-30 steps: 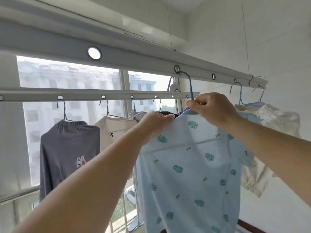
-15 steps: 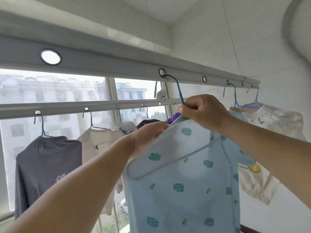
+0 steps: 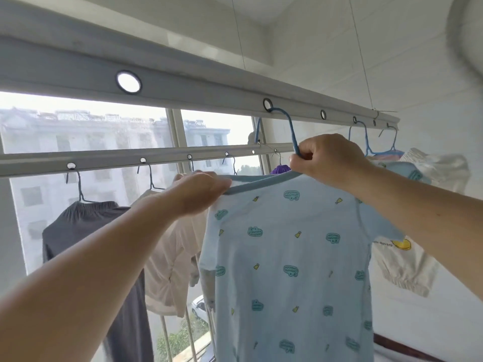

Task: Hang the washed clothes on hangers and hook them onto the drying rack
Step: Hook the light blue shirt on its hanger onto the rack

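A pale blue shirt (image 3: 287, 257) printed with small green frog faces and yellow bits hangs lengthwise straight down, its neckline up and its hem out of view below. It sits on a blue hanger (image 3: 291, 131) whose hook rises up and leftward into a round hole of the near rack bar (image 3: 196, 92), which runs left to right overhead. The right hand (image 3: 329, 160) is curled tight around the base of that hook, at the shirt's collar. The left hand (image 3: 198, 192) pinches the darker blue collar band at the shirt's left shoulder.

Behind, a far rack bar (image 3: 117, 159) carries a dark grey garment (image 3: 86, 231) and a cream garment (image 3: 172, 257) on hangers. To the right hangs a white garment (image 3: 402, 262) with a yellow print and small writing too tiny to read.
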Demonstrator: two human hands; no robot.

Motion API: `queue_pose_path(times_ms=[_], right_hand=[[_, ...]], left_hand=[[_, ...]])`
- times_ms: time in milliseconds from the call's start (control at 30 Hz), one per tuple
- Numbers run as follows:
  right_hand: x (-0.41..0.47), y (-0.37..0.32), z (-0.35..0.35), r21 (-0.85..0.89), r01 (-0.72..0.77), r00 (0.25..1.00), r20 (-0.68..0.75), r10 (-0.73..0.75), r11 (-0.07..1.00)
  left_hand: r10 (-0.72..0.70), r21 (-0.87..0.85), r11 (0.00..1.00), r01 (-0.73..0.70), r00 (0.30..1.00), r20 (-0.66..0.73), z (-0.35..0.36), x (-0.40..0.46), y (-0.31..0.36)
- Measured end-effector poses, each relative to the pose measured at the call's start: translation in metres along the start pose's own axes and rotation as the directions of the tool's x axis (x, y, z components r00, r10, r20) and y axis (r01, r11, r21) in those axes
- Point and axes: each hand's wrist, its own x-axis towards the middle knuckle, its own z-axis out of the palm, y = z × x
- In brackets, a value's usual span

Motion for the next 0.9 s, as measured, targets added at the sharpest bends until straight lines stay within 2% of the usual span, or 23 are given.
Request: queue_pose_path(times_ms=[167, 300, 467, 567, 600, 667, 733, 767, 833, 900], right_hand=[[0.003, -0.010, -0.004, -0.212, 0.063, 0.998, 0.010, -0.062, 0.975], [0.002, -0.018, -0.004, -0.176, 0.014, 0.999, 0.041, -0.007, 0.984], [-0.003, -0.023, 0.005, -0.036, -0.072, 0.996, 0.042, 0.074, 0.997], [-0.005, -0.024, 0.009, 0.027, -0.080, 0.996, 0.049, 0.078, 0.996], [-0.005, -0.024, 0.010, 0.038, -0.075, 0.996, 0.042, 0.073, 0.997], [-0.006, -0.024, 0.011, 0.049, -0.068, 0.997, 0.027, 0.067, 0.996], [-0.006, -0.023, 0.011, 0.064, -0.082, 0.996, 0.027, 0.080, 0.995], [-0.006, -0.023, 0.011, 0.075, -0.088, 0.996, 0.029, 0.086, 0.993], [-0.006, -0.023, 0.012, 0.100, -0.090, 0.996, 0.025, 0.088, 0.991], [-0.007, -0.023, 0.013, 0.114, -0.082, 0.997, 0.013, 0.081, 0.990]], left_hand=[[0.096, 0.146, 0.986, -0.075, 0.985, -0.142, -0.016, -0.009, -0.003], [0.145, 0.127, 0.984, -0.125, 0.975, -0.168, -0.020, -0.015, 0.003], [0.185, -0.080, 0.977, -0.200, 0.969, -0.162, -0.015, -0.019, 0.014], [0.113, -0.261, 0.953, -0.155, 0.980, -0.166, -0.015, -0.022, 0.025], [0.062, -0.367, 0.923, -0.119, 0.984, -0.165, -0.017, -0.023, 0.027], [-0.030, -0.605, 0.794, -0.064, 0.989, -0.144, -0.021, -0.025, 0.028], [-0.097, -0.718, 0.695, -0.048, 0.982, -0.159, -0.022, -0.026, 0.024], [-0.128, -0.712, 0.701, -0.044, 0.974, -0.186, -0.020, -0.026, 0.022], [-0.171, -0.627, 0.779, 0.012, 0.966, -0.194, -0.015, -0.026, 0.016], [-0.150, -0.496, 0.864, 0.091, 0.985, -0.081, -0.006, -0.026, 0.015]])
